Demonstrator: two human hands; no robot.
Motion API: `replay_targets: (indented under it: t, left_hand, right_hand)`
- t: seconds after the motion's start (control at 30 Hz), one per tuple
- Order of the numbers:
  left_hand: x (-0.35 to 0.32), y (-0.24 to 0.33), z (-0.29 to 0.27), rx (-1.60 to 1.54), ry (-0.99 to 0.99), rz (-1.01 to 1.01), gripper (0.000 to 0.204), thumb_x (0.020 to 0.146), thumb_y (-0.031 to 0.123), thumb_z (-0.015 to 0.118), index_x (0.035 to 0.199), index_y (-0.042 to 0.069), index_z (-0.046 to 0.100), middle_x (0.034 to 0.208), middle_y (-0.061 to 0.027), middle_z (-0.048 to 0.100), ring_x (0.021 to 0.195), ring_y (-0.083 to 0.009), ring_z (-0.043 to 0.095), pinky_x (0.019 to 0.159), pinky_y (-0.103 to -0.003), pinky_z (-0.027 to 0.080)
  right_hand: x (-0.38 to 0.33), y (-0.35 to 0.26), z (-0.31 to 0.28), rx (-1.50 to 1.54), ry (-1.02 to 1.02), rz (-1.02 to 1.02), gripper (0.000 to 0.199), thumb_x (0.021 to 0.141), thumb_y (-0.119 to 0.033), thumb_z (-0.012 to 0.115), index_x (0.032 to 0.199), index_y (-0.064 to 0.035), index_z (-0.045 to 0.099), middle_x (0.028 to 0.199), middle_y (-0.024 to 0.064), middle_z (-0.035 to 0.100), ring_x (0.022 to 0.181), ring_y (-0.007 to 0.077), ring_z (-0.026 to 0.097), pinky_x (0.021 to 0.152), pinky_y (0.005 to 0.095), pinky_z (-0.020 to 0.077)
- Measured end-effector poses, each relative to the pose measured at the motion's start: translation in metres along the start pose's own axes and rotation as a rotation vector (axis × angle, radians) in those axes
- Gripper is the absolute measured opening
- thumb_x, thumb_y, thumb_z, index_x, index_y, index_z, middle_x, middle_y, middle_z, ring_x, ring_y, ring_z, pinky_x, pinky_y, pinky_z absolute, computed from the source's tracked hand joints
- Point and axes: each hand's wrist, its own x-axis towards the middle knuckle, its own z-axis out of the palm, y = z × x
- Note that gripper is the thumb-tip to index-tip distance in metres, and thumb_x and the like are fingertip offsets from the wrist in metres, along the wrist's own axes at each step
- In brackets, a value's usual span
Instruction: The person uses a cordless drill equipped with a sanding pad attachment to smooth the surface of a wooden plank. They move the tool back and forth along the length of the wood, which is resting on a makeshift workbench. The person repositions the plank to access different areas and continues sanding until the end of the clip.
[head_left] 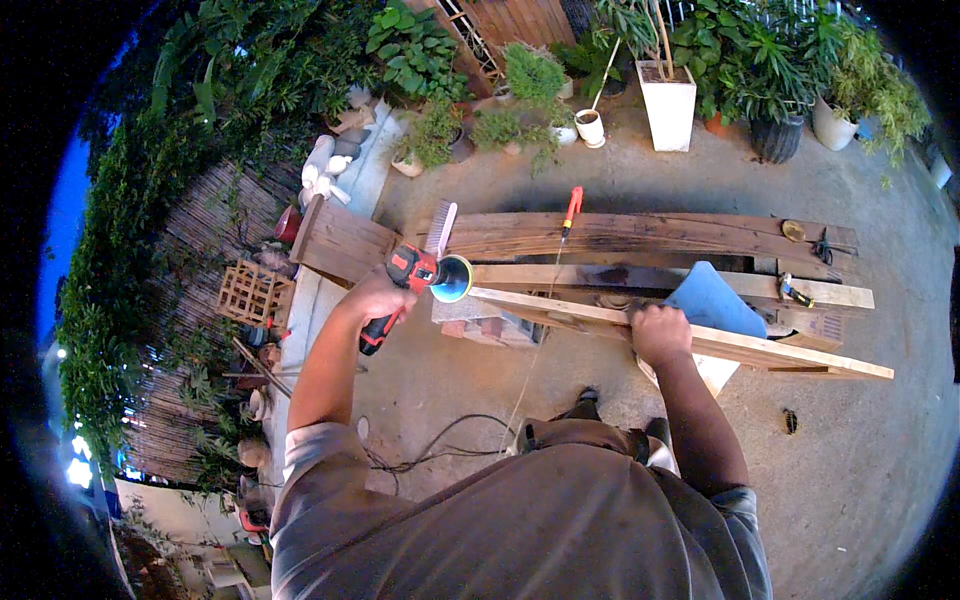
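Note:
My left hand (376,298) is wrapped round the grip of a red and black cordless drill (408,266). A round disc pad (454,279), yellow-edged with a blue face, is fitted to its front. The pad sits at the left end of a long wooden board (800,357); whether they touch, I cannot tell. My right hand (660,335) is closed over the board's upper edge, near its middle. Just beyond that hand lies a smooth blue piece (715,300), its kind unclear. A pale-bristled brush (440,228) rests beyond the drill.
Dark planks (640,238) lie behind the board, with an orange-handled tool (572,212), a tape roll (793,231) and a yellow-and-black tool (796,291) on or beside them. A black cable (440,445) loops across the concrete floor. Potted plants, including a tall white planter (667,110), line the back.

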Motion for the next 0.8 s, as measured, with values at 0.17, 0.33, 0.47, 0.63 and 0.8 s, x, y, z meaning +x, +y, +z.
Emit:
replay_targets:
  t: [0.17,0.33,0.47,0.63,0.8]
  left_hand:
    - [-0.011,0.012,0.004,0.011,0.034,0.014,0.008,0.063,0.005,0.062,0.069,0.003,0.057,0.059,-0.0057,0.058,0.05,-0.0152,0.057,0.046,-0.031,0.046]
    - [-0.014,0.015,0.002,0.036,0.022,-0.022,0.011,0.063,0.006,0.062,0.072,0.002,0.058,0.059,-0.0054,0.057,0.05,-0.0154,0.057,0.046,-0.03,0.047]
    - [-0.016,0.021,0.003,0.033,0.033,-0.079,0.011,0.063,0.008,0.062,0.072,0.004,0.057,0.06,-0.005,0.058,0.05,-0.0149,0.057,0.046,-0.03,0.046]
    - [-0.001,0.004,-0.001,0.01,-0.003,-0.041,0.011,0.062,0.005,0.062,0.071,0.002,0.057,0.06,-0.0063,0.058,0.05,-0.016,0.058,0.047,-0.031,0.048]
    - [0.006,-0.004,0.003,0.306,0.001,-0.098,0.013,0.061,0.009,0.064,0.069,0.001,0.059,0.059,-0.0082,0.059,0.053,-0.0163,0.059,0.051,-0.033,0.048]
  right_hand:
    - [0.0,-0.002,-0.012,-0.007,-0.108,0.004,0.024,0.09,-0.024,0.045,0.088,-0.0114,0.066,0.088,0.0097,0.066,0.084,0.026,0.065,0.07,0.0402,0.052]
    - [0.001,-0.003,-0.015,-0.032,-0.129,-0.017,0.024,0.09,-0.024,0.046,0.089,-0.0117,0.066,0.086,0.0095,0.067,0.083,0.026,0.067,0.068,0.0379,0.0533]
    - [0.002,-0.002,-0.01,-0.028,-0.124,-0.009,0.024,0.09,-0.024,0.045,0.089,-0.0124,0.066,0.087,0.0088,0.067,0.083,0.0258,0.066,0.068,0.0387,0.0529]
    - [0.001,-0.003,-0.004,-0.01,-0.098,0.011,0.026,0.091,-0.026,0.044,0.089,-0.0124,0.066,0.089,0.0081,0.066,0.084,0.0252,0.065,0.07,0.04,0.0512]
    - [0.004,-0.002,-0.005,-0.008,-0.133,0.017,0.025,0.091,-0.026,0.044,0.091,-0.0128,0.066,0.092,0.0071,0.066,0.085,0.0246,0.064,0.07,0.0394,0.0507]
